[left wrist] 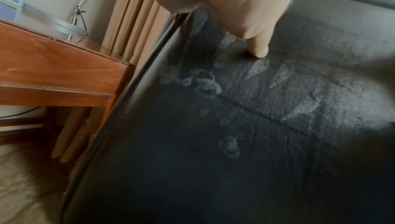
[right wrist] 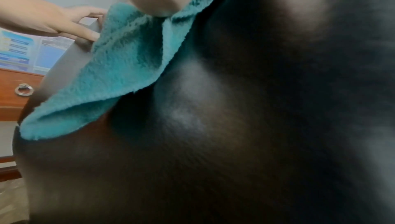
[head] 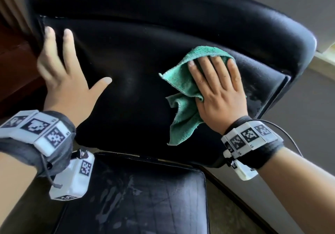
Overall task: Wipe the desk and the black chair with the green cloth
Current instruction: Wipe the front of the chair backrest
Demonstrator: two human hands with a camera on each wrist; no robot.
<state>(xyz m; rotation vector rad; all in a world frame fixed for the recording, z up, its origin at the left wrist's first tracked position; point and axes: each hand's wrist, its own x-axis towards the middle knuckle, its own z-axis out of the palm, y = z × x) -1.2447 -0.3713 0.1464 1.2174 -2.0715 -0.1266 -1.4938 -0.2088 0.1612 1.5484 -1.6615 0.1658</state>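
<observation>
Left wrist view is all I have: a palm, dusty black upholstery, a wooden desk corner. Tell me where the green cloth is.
Observer: The green cloth is on the backrest of the black chair, under the right hand.
Operator: Describe that hand.
Observer: Its fingers lie straight over the cloth, pressing it against the backrest.
Operator: Report my left fingers.
Observer: The left hand is at the backrest's left edge, fingers straight and spread, holding nothing.
</observation>
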